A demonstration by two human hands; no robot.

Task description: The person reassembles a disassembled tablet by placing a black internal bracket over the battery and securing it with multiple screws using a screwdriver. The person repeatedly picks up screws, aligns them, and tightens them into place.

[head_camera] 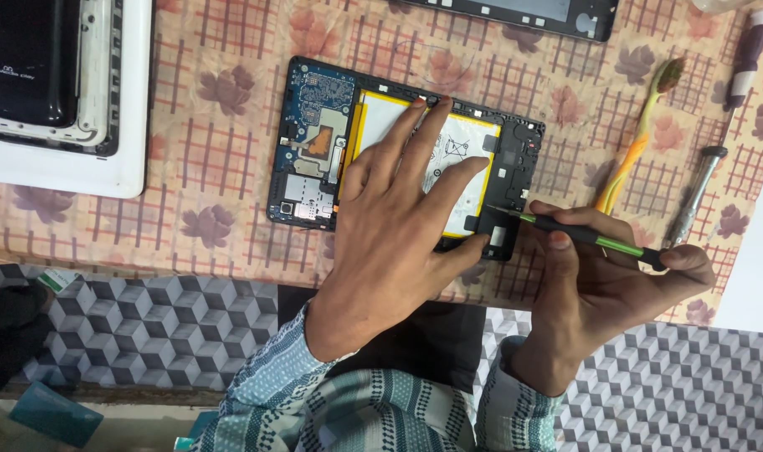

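the left hand (398, 201) lies flat and spread wide on the opened tablet (314, 151), fingers pressing its white battery (469, 146), gripping nothing. the right hand (607, 268) is closed around a thin black and green tool (582, 234), its tip touching the tablet's lower right corner. the tablet rests back-open on a flowered cloth (222, 92), circuit board (314, 125) bared at its left end. a toothbrush (641, 138) and a screwdriver (695, 197) lie just right of the hands, another device (55, 75) far left.
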